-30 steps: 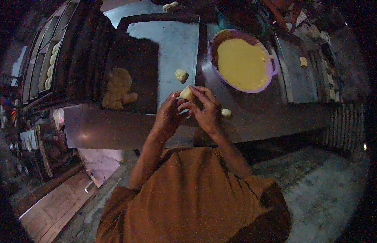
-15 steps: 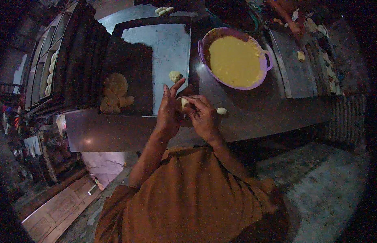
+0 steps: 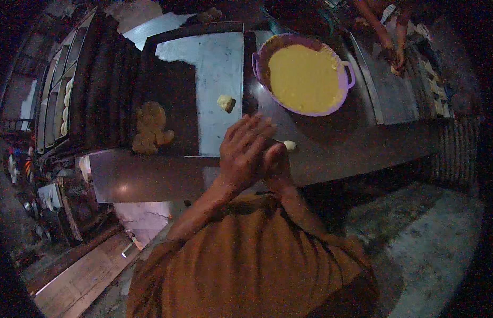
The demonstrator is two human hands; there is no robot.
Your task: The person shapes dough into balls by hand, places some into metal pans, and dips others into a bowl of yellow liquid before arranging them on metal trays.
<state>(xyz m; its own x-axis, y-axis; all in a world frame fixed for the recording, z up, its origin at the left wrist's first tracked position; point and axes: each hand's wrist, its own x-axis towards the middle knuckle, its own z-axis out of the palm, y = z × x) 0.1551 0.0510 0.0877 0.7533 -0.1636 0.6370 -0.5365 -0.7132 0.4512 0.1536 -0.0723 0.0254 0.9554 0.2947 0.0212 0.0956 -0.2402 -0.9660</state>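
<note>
My left hand [image 3: 241,155] and my right hand [image 3: 275,161] are pressed together, palm to palm, over the near edge of the metal table. The left fingers lie flat and close together, slightly blurred at the tips. The piece of dough seen between my hands a moment ago is hidden by the palms. Just beyond my left hand, a pale yellow lump [image 3: 225,103] rests on a shiny metal tray [image 3: 219,69]. To the right of my right hand, a small pale dough ball [image 3: 290,145] sits on the table.
A purple basin [image 3: 349,74] with a thick yellow mass stands beyond my hands. Brown lumps [image 3: 151,127] lie on the dark part of the tray. Stacked trays [image 3: 106,79] with pale dough pieces rise at left. At far right, another person's hands [image 3: 397,58] work over a board.
My hands have gone from pinching the dough with fingers apart to being pressed together around it. The other person's hands have come down onto the yellow piece on the board.
</note>
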